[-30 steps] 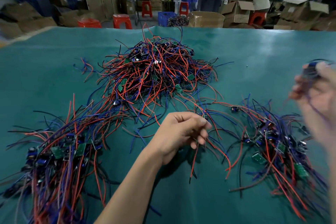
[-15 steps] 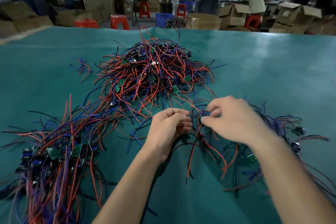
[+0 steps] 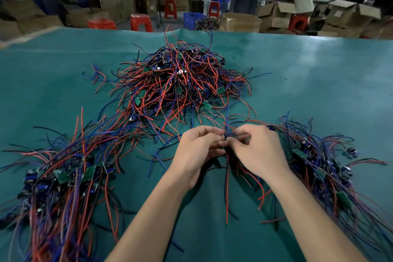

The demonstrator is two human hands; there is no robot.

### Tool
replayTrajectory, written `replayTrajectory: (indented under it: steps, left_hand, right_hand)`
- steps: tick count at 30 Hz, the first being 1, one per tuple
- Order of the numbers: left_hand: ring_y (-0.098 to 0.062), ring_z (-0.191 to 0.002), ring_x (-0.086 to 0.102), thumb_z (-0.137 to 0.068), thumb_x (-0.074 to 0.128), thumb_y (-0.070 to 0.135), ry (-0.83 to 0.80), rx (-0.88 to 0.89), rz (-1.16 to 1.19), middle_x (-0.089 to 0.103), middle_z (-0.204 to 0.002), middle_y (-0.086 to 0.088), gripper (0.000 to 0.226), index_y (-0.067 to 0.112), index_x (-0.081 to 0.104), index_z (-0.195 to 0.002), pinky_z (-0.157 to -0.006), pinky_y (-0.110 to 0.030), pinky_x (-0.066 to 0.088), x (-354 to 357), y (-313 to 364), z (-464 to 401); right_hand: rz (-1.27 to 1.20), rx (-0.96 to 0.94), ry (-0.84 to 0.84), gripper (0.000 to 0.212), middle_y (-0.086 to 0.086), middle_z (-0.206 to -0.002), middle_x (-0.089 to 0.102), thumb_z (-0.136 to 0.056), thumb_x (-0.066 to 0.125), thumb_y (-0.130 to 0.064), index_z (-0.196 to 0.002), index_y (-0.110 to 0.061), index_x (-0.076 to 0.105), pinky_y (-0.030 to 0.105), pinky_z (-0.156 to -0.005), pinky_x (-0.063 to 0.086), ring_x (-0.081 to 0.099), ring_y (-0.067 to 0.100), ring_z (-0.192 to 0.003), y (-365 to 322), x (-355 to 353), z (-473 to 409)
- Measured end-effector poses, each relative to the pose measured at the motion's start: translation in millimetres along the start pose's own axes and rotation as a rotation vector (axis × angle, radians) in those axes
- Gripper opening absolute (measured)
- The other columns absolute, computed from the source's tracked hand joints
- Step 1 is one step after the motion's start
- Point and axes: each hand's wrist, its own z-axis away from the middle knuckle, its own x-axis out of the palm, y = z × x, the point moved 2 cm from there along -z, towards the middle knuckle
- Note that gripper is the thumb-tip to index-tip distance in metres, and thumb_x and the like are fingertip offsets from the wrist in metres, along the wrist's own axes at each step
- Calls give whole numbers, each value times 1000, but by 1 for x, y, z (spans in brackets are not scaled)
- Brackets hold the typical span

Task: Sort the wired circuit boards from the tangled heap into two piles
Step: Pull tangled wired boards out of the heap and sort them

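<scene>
Two hands meet just short of the tangled heap (image 3: pixel 180 83): left hand (image 3: pixel 197 151) and right hand (image 3: pixel 257 151) each pinch one wired circuit board (image 3: pixel 226 137) between them. Tease wires apart gently; sorted piles lie outboard of each hand.

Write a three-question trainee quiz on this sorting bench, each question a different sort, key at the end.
1. True or false: the tangled heap lies beyond both hands, toward the far edge of the green table.
2. Multiple choice: what do the left hand and right hand hold? A) a cardboard box B) a bunch of wires pinched between them C) nothing
3. Fill in: sorted piles lie at the person's left and ____.

Key: 1 true; 2 B; 3 right.
</scene>
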Motion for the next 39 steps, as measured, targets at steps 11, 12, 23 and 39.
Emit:
replayTrajectory:
  steps: [11,12,23,39]
  left_hand:
    - [-14,-71,65,-96,59,12,-100,33,-23,72,-90,-11,13,7,72,-97,-58,-19,52,1,2,1]
    - [-15,-71,64,-97,59,14,-102,42,-26,71,-88,-13,15,7,73,-96,-57,-19,51,1,1,2]
    - [-10,-59,43,-99,54,18,-280,85,-97,67,-77,-5,20,5,68,-96,-56,-21,31,5,1,7]
    - [-8,-47,36,-85,49,21,-423,96,-270,52,-59,-5,22,10,64,-73,-42,-17,22,15,0,8]
  right_hand:
    - [-633,25,93,10,-5,-76,78,-74,85,-17,-80,-22,78,41,-76,62,74,15,-73,-4,-3,1]
    - [-632,-10,54,10,-5,-77,78,-73,82,-17,-81,-23,79,37,-76,62,75,14,-73,-7,-1,3]
    - [-784,98,-124,17,-2,-66,63,-83,77,-32,-76,-16,75,29,-58,40,56,13,-60,-4,6,0]
    - [-449,-81,557,22,0,-78,71,-86,72,-38,-83,-17,79,41,-76,54,65,17,-73,25,-37,-18]
